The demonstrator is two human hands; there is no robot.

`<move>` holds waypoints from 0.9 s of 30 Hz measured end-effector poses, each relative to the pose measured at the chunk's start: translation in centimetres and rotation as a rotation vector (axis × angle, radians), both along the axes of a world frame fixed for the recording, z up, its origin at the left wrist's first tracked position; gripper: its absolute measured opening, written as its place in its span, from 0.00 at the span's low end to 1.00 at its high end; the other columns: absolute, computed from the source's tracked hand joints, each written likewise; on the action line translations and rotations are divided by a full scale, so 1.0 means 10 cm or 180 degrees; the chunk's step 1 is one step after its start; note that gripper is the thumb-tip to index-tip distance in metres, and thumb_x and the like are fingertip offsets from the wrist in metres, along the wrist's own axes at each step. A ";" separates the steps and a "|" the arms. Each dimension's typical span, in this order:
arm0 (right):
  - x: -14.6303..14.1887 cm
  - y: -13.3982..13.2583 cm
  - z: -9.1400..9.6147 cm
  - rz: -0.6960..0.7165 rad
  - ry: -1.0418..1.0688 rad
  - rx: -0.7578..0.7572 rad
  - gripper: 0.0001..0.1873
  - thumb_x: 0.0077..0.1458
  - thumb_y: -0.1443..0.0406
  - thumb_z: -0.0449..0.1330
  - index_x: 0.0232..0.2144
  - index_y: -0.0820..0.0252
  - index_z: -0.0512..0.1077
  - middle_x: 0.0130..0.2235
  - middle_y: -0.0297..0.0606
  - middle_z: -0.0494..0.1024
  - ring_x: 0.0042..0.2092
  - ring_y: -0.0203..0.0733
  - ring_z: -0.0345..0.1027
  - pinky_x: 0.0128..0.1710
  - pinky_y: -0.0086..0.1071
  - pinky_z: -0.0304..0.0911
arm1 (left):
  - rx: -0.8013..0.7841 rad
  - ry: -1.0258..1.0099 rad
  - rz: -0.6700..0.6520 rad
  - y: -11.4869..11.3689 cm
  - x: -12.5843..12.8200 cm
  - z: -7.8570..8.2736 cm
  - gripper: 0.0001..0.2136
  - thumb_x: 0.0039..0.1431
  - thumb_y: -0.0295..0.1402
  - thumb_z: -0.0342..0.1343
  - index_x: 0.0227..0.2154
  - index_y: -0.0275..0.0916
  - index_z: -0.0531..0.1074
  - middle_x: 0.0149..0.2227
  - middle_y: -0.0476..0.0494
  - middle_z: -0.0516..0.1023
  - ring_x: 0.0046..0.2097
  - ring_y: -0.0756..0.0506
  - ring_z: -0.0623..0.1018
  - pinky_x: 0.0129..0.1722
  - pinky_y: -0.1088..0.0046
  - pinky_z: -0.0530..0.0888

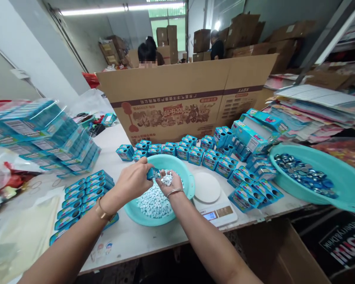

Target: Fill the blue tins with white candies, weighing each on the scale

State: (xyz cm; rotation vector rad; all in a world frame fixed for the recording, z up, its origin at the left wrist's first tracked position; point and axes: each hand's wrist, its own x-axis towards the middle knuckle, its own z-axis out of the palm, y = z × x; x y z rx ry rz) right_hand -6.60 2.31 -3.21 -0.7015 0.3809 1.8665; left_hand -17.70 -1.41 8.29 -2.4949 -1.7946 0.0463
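My left hand (136,173) grips a small blue box (153,173), tilted with one end toward my other palm. My right hand (171,182) is cupped, palm up, around a little heap of small white candies (167,180). The box's end is at the fingers of this hand; I cannot make out whether anything is passing between them. Both hands are above a turquoise basin (129,211), where many more pale candies (156,203) lie loose.
A white kitchen scale (221,213) stands right of the basin. Blue boxes with round holes (195,157) line the back, with more (88,189) at left. Wrapped packs (41,134) are stacked far left. Another turquoise basin (343,167) holds shiny lids. A cardboard sheet (177,98) stands behind.
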 end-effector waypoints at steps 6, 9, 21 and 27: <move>0.24 -0.02 0.15 -0.0251 0.0100 0.0000 0.13 0.59 0.67 0.49 0.21 0.59 0.60 0.22 0.34 0.72 0.23 0.35 0.68 0.26 0.33 0.69 | 0.0184 -0.1432 0.0003 0.02 0.11 0.00 0.15 0.47 0.35 0.57 0.40 0.40 0.74 0.37 0.47 0.74 0.36 0.45 0.76 0.36 0.70 0.71; 0.61 -0.04 0.26 -0.0532 0.0107 0.0143 0.13 0.59 0.69 0.48 0.22 0.59 0.61 0.21 0.33 0.71 0.25 0.36 0.70 0.29 0.34 0.70 | 0.0308 -0.2494 -0.0016 0.07 0.27 -0.09 0.17 0.45 0.40 0.62 0.39 0.40 0.74 0.37 0.47 0.77 0.39 0.44 0.77 0.42 0.66 0.72; 2.47 -0.62 0.03 -0.1663 -0.0649 0.1264 0.10 0.55 0.70 0.48 0.22 0.58 0.56 0.19 0.26 0.60 0.17 0.27 0.55 0.15 0.20 0.56 | -0.0039 -0.1816 -0.0603 0.22 1.55 -0.87 0.13 0.48 0.36 0.59 0.38 0.40 0.73 0.41 0.42 0.79 0.50 0.37 0.73 0.61 0.39 0.41; 2.64 -0.76 -0.07 -0.1659 -0.0620 0.1295 0.09 0.52 0.71 0.48 0.22 0.57 0.55 0.19 0.26 0.60 0.16 0.27 0.52 0.13 0.19 0.50 | -0.0249 -0.1057 -0.0557 0.16 1.64 -1.02 0.34 0.47 0.41 0.62 0.56 0.34 0.61 0.56 0.29 0.69 0.63 0.29 0.58 0.60 0.37 0.41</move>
